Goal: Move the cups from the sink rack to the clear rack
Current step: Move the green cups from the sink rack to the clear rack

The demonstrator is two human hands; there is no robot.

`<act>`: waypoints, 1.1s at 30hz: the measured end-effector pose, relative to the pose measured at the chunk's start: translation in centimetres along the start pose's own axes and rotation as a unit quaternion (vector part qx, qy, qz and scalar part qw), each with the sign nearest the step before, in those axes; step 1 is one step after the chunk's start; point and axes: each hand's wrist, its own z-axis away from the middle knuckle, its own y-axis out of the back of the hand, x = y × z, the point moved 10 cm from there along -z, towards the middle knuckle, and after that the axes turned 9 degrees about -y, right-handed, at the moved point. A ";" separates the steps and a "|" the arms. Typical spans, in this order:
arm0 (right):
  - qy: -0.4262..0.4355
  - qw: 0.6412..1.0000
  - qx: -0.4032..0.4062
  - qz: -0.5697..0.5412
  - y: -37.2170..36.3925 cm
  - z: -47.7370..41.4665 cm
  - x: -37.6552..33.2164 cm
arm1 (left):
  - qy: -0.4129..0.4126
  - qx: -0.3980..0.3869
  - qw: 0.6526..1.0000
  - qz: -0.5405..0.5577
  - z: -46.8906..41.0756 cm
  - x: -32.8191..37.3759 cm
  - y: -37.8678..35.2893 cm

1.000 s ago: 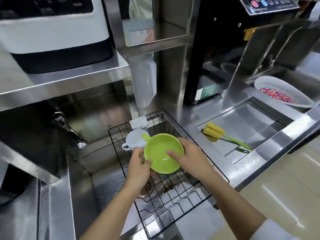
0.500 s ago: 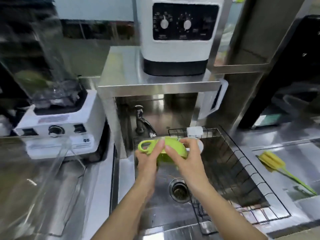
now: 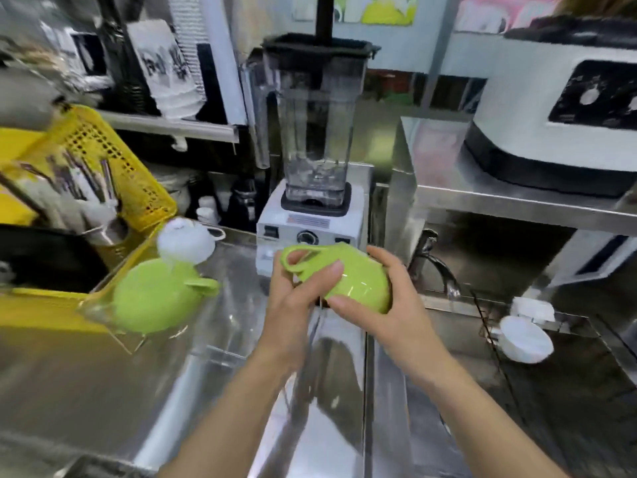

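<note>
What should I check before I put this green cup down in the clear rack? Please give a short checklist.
1. Grip: left hand and right hand both hold the green cup: ok.
2. Cup turned upside down for draining: seems so, ok.
3. Free place in the clear rack: cannot tell; a green cup and a white cup already sit there.
4. Path to the left: nothing between, ok.
5. Rack edges: blurred, cannot tell.
6. Cups left in the sink rack: one white cup remains, not ok.
</note>
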 end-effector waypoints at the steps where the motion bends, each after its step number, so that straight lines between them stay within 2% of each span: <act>1: 0.008 1.000 0.008 0.010 -1.3 0.0 -0.2 | 0.005 0.001 1.000 -0.018 -0.4 0.6 1.6; 4: 0.020 0.998 0.027 0.043 -5.0 0.0 -0.2 | 0.017 0.005 0.997 -0.072 -1.1 2.7 5.6; 6: 0.040 0.995 0.041 0.079 -6.8 0.1 -0.3 | -0.005 0.017 0.993 -0.115 -1.4 3.9 8.0; 9: 0.075 0.981 0.061 0.170 -9.0 0.4 -0.7 | -0.023 0.047 0.986 -0.159 -1.5 4.9 10.8; 13: 0.081 0.962 0.080 0.247 -11.4 0.6 0.1 | -0.015 0.035 0.976 -0.213 -1.7 4.2 12.6; 18: 0.095 0.911 0.117 0.383 -12.5 0.3 0.6 | -0.013 -0.018 0.949 -0.315 -1.7 2.2 12.6; 23: 0.123 0.863 0.134 0.472 -13.1 0.4 -0.1 | -0.025 -0.057 0.878 -0.475 -1.6 1.9 11.8; 28: 0.163 0.823 0.157 0.522 -13.1 0.9 -1.1 | -0.024 -0.020 0.870 -0.492 -1.7 2.1 12.2; 31: 0.183 0.841 0.146 0.488 -12.5 1.0 -1.4 | -0.032 -0.021 0.860 -0.509 -1.6 2.3 12.1; 33: 0.172 0.860 0.103 0.468 -12.1 0.9 -0.8 | -0.039 -0.025 0.836 -0.547 -1.5 2.5 11.9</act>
